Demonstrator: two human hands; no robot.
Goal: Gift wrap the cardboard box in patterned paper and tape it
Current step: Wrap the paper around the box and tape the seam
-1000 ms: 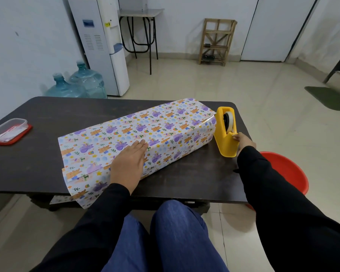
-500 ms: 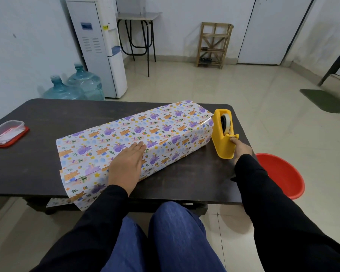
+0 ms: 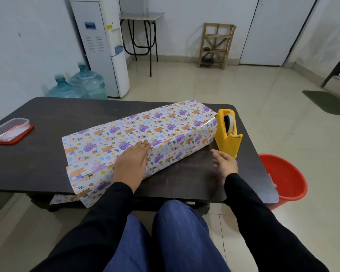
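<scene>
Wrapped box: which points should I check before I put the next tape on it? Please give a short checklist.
1. Left hand presses flat on the wrapped box: ok.
2. Tape strip on right hand: cannot tell.
3. Tape dispenser upright, beside right hand: ok.
4. Near paper end folded closed: not ok, open and overhanging the table edge.
5. Paper seam already taped: cannot tell.

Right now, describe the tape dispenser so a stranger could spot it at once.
Find the dark table with the long paper-wrapped box on it. At that box's right end, just beyond the right hand, stands the tape dispenser. It is the only plain yellow thing there, holding a white tape roll.
</scene>
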